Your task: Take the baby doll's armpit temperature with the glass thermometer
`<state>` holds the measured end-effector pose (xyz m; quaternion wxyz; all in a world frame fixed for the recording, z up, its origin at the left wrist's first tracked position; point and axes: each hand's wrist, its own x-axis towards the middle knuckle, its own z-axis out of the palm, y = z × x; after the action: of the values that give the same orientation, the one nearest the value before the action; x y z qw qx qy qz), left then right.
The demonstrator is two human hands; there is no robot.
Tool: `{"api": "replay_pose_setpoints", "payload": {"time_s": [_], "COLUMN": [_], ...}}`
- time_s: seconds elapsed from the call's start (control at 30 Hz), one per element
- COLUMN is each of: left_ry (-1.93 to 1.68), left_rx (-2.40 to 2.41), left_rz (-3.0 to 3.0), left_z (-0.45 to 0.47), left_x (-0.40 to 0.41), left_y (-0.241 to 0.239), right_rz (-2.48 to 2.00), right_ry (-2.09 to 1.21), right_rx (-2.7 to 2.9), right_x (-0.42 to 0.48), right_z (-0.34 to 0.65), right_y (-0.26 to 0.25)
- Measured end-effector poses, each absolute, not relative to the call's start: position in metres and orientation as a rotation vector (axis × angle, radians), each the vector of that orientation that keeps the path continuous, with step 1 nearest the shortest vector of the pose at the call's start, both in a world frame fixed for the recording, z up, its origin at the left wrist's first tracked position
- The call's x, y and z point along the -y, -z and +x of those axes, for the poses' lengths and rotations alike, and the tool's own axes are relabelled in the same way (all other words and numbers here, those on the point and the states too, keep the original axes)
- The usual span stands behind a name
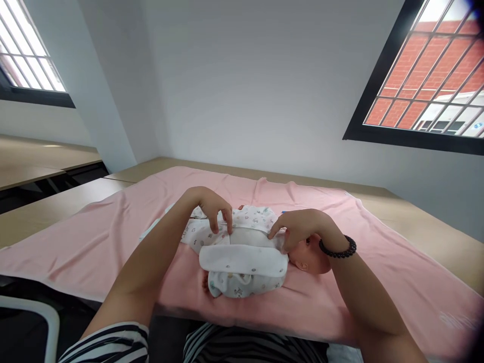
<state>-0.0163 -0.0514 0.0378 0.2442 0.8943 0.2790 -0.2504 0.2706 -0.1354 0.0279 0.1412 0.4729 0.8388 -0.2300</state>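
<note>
We take the pale panel [247, 237] at the middle of the opened clothing as the centre of our clock. Far out at 9 o'clock, the wooden tabletop [68, 199] shows beyond the edge of the pink blanket [91, 227]. Nearer at 9 o'clock, the lower part of the printed white garment [253, 217] is spread on this blanket. Between 10 and 11 o'clock is our left hand [217, 209], pointing down; its thumb and index finger are apart, with the fingertips at the cloth. In the middle, the doll [315, 258] lies on the blanket, its head toward between 3 and 4 o'clock. At 6 o'clock, a broad white flap [244, 258] is turned outward, over a printed sleeve [245, 286]. Between 2 and 3 o'clock is our right hand [300, 224], near the doll's neck; its thumb and index finger are spread apart also, and we cannot tell how firmly they touch the cloth. A dark bracelet [338, 247] is around our right wrist.

We judge that the step in hand is arranging the open front of the garment on the doll. The next move seems to call for a light pinch on one free edge, and for keeping the layers flat without pulling at the neck.
</note>
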Motion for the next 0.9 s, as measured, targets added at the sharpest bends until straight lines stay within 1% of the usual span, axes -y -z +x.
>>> {"api": "replay_pose_setpoints", "payload": {"time_s": [0.13,0.37,0.5,0.63,0.7,0.77,0.9], "left_ry": [0.689,0.552,0.442,0.257,0.148,0.052,-0.149], "left_rx": [-0.807,-0.935,-0.897,-0.957,-1.002,-1.028,-1.032], "left_rz": [2.421,2.411,2.434,2.454,2.432,2.399,2.344], "left_z": [-0.019,-0.030,-0.036,-0.035,-0.032,-0.028,-0.018], "left_x": [0.053,0.048,0.046,0.045,0.043,0.040,0.027], "left_y": [-0.041,-0.040,-0.042,-0.045,-0.044,-0.041,-0.027], "right_rz": [1.354,1.313,1.294,1.217,1.160,1.090,0.959], "right_ry": [0.682,0.704,0.745,0.839,0.922,1.075,1.429], "right_rx": [-2.403,-2.486,-2.607,-2.705,-2.723,-2.715,-2.740], "right_x": [0.133,0.124,0.113,0.104,0.099,0.092,0.067], "right_z": [0.270,0.279,0.294,0.310,0.317,0.324,0.344], "right_y": [-0.029,-0.025,-0.019,-0.022,-0.026,-0.028,-0.011]}}
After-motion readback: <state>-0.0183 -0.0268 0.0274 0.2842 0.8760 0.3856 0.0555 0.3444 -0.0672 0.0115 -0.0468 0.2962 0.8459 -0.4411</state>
